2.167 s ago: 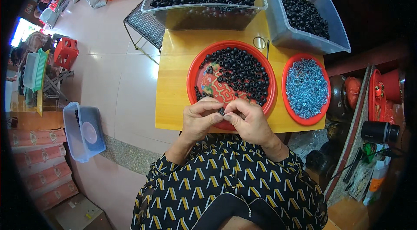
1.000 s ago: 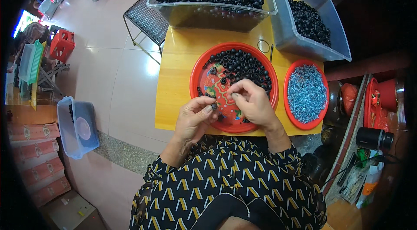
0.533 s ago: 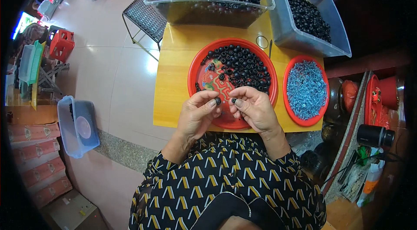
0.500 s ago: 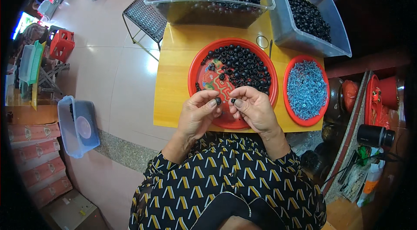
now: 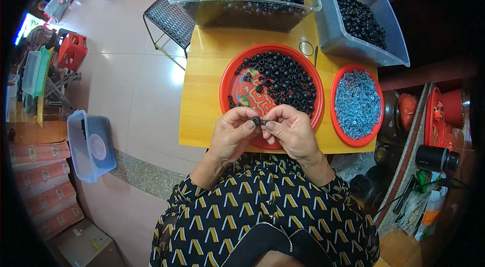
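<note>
Both hands meet over the near rim of the red tray (image 5: pixel 230 72): the left hand (image 5: pixel 231 133) and right hand (image 5: pixel 292 130) pinch one small black bead (image 5: pixel 256 121) between their fingertips, thumbs closed tight on it. It is round, dark and glossy. Beyond it, more black beads (image 5: pixel 283 77) heap in the tray on the yellow table (image 5: pixel 204 90), and a red dish (image 5: pixel 357 104) of blue bits sits to the right.

A pale glossy tiled floor (image 5: pixel 126 80) catches soft reflected light, with a speckled grey stone strip (image 5: pixel 144 176) crossing it. A yellow wooden table (image 5: pixel 202 95) stands beside a metal wire stool (image 5: pixel 169 14). Farther left sit a red plastic stool (image 5: pixel 71 49), a green crate (image 5: pixel 34 70) and a blue lidded plastic bin (image 5: pixel 91 143).
</note>
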The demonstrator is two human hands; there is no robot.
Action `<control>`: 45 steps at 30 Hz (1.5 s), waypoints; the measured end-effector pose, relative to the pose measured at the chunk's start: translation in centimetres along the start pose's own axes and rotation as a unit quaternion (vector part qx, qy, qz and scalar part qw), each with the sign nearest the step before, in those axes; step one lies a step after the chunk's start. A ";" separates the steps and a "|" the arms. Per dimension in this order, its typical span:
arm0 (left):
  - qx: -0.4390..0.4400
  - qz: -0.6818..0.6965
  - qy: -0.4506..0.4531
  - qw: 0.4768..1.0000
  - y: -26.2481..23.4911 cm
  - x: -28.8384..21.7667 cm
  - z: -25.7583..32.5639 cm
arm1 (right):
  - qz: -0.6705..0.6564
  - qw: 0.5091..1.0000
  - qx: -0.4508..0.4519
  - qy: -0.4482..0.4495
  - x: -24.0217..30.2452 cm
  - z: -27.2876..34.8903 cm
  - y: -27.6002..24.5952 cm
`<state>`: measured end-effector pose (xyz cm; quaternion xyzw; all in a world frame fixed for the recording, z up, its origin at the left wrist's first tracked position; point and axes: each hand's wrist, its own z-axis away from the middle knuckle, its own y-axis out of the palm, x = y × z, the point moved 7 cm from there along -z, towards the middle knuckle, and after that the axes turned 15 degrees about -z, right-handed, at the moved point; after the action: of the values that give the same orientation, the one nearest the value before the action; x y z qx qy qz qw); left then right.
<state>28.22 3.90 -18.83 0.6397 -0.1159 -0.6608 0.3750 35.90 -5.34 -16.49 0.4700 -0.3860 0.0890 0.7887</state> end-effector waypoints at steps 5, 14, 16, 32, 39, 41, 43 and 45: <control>0.003 -0.016 -0.001 1.000 0.0 -0.1 0.1 | 0.012 1.000 0.007 0.010 0.0 0.1 0.1; 0.009 -0.131 0.068 0.989 0.2 -0.8 0.0 | 0.064 0.998 0.011 0.005 0.4 0.4 0.6; 0.010 -0.187 0.101 0.977 0.2 -1.2 0.1 | 0.065 0.998 0.021 0.009 0.5 0.5 0.7; 0.024 -0.415 0.241 0.877 2.4 -3.9 0.7 | 0.007 0.995 0.050 0.086 0.5 0.6 0.1; 0.052 -0.438 0.234 0.866 2.9 -4.8 0.7 | 0.021 0.992 0.084 0.094 0.7 1.0 1.1; 0.066 -0.448 0.234 0.860 3.2 -4.8 0.6 | 0.031 0.992 0.089 0.085 0.7 1.0 1.1; 0.075 -0.463 0.226 0.854 3.1 -4.8 0.4 | 0.041 0.992 0.094 0.075 0.6 1.0 1.1; 0.083 -0.479 0.219 0.846 3.2 -4.8 0.2 | 0.076 0.991 0.066 0.090 0.5 0.8 0.9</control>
<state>28.64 4.68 -13.17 0.7727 0.2353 -0.5889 -0.0270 35.37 -5.64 -15.38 0.4805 -0.3416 0.2164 0.7782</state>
